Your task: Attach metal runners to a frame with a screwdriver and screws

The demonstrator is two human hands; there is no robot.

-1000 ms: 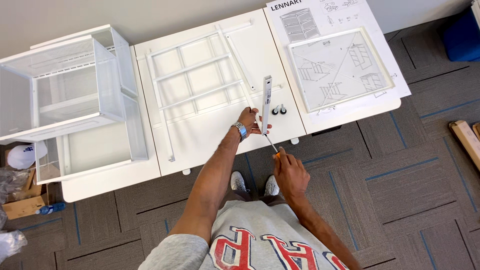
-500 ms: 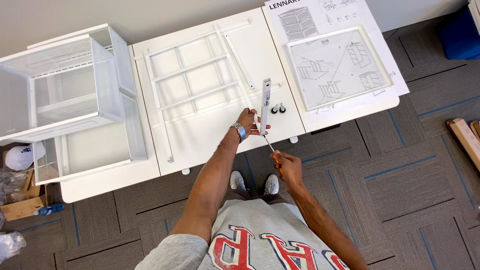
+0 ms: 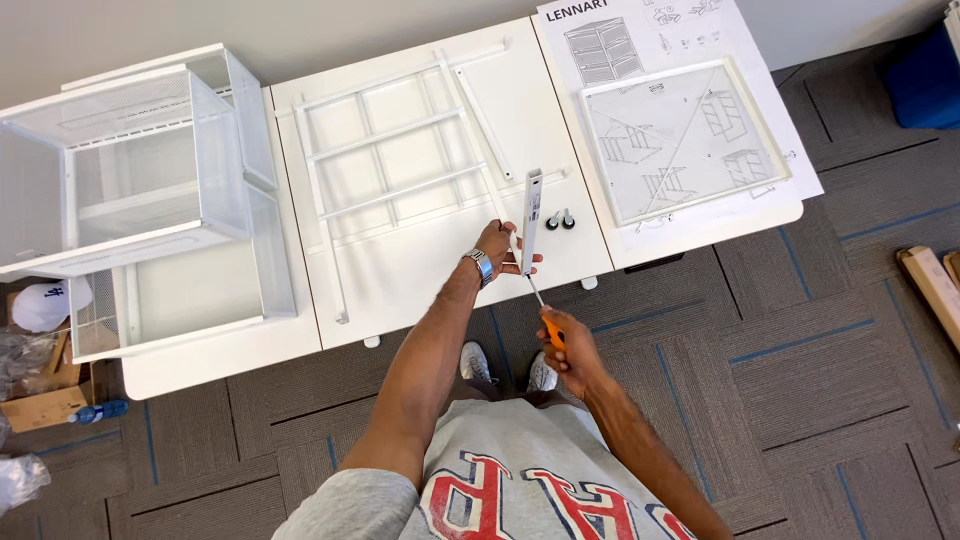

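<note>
My left hand (image 3: 503, 249), with a watch on the wrist, grips the near end of a white metal rail (image 3: 531, 207) that stands on edge on the white table (image 3: 420, 270). My right hand (image 3: 566, 345) holds an orange-handled screwdriver (image 3: 540, 304); its shaft points up at the rail's near end by my left fingers. Two small black casters (image 3: 559, 220) sit just right of the rail. A white wire frame (image 3: 400, 165) lies flat on the table beyond my left hand.
Stacked white mesh drawer baskets (image 3: 130, 170) stand on the left table. Instruction sheets and a flat white panel (image 3: 680, 140) cover the right tabletop. A blue bin (image 3: 925, 80) and a wooden piece (image 3: 930, 285) sit on the carpet at right; a cardboard box (image 3: 35, 405) at left.
My right hand has drawn slightly back toward my body with the screwdriver. My left hand stays on the rail's end.
</note>
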